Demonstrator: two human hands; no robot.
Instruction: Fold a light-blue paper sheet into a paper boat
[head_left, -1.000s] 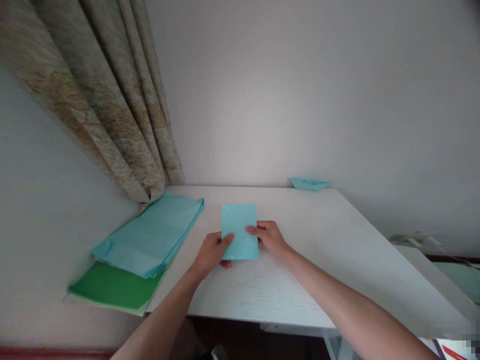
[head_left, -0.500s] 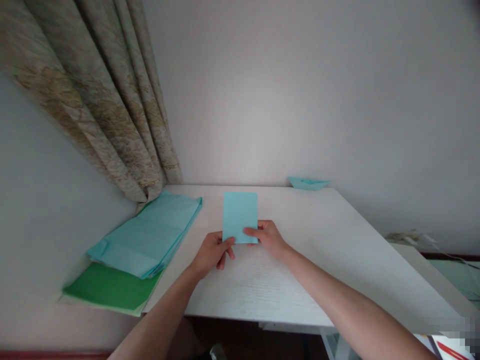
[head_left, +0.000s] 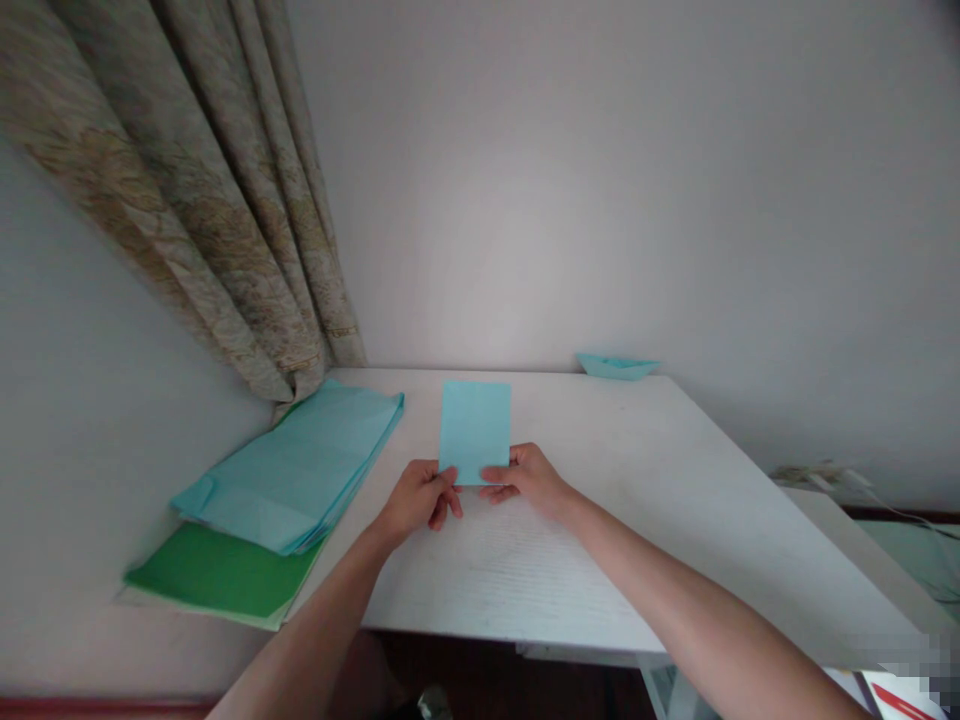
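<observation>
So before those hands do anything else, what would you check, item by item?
Sheet lying flat: ok, the blue paper sheet lies flat on the white table.
Both hands at it: ok, the left hand and right hand are at its near edge.
Firm grip on it: cannot tell.
Creases in the sheet: cannot tell, too faint to see.
Other paper apart: ok, the stack of folded blue paper lies off to the left, and the paper boat sits at the far edge.
</observation>
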